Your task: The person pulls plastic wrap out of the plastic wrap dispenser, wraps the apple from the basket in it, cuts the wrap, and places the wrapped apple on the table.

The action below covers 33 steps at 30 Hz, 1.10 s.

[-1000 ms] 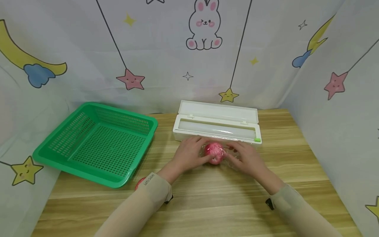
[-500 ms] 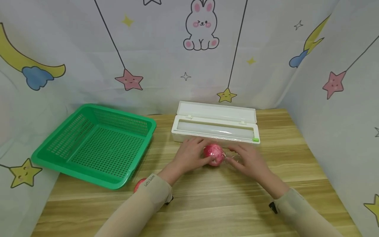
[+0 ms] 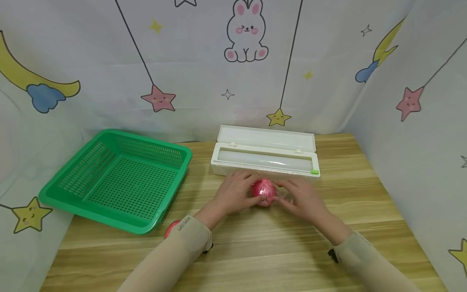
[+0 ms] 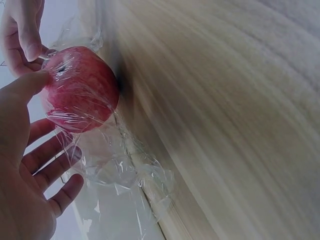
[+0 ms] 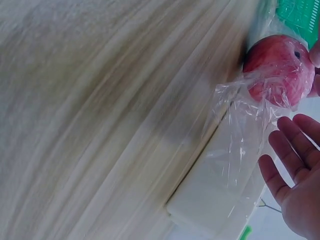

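A red apple [image 3: 263, 192], wrapped in shiny cling film [image 4: 107, 160], rests on the wooden table close to the white cling film box [image 3: 264, 160]. From its left side my left hand [image 3: 235, 192] holds the apple, thumb on the near upper part and fingers spread behind. At the apple's right, my right hand [image 3: 304, 200] pinches film with thumb and forefinger. Its other fingers are spread, as the right wrist view shows. A loose sheet of film trails from the apple toward the box. The second red apple [image 3: 171, 228] is partly hidden by the left sleeve.
To the left stands a green perforated basket [image 3: 133, 182] with nothing in it. The box's lid [image 3: 268, 138] is raised, and a film roll [image 3: 264, 159] lies inside. A green slider [image 3: 315, 172] sits at its right end. A patterned curtain [image 3: 197, 73] surrounds the table.
The wrapped apple has turned a little under both hands and sits slightly nearer the person. The right hand has shifted slightly toward it. The head view has drifted slightly.
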Tool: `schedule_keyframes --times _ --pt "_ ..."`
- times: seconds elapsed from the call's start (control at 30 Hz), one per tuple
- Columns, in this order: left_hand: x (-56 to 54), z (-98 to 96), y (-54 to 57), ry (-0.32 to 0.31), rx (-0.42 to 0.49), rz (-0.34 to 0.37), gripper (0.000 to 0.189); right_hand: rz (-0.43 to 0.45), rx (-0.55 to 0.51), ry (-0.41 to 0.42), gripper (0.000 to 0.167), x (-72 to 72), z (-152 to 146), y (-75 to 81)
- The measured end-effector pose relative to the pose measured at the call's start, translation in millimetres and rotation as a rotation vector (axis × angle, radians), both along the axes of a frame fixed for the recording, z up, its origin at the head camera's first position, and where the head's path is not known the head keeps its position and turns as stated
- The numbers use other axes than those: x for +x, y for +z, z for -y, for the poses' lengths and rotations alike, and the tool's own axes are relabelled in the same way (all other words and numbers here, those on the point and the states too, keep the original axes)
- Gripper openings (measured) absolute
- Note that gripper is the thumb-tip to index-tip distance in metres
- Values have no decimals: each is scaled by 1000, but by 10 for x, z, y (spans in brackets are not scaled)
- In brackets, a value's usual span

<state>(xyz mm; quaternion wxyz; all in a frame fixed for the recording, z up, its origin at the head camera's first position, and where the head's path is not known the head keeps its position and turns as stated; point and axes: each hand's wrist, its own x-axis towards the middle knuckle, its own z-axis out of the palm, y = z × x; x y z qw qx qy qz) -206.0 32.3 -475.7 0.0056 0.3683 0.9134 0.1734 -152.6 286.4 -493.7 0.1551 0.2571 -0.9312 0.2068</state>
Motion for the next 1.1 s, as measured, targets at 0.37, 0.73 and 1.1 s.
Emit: schedule_keyframes --times 0.37,0.73,1.1 --pt "3 20 -28 -3 -1 8 64 54 37 -21 52 19 66 -13" --pt "25 50 -18 -17 -9 37 68 51 23 -4 56 10 50 -45" --pt "44 72 -42 -17 -16 38 70 85 42 -14 52 35 87 -33"
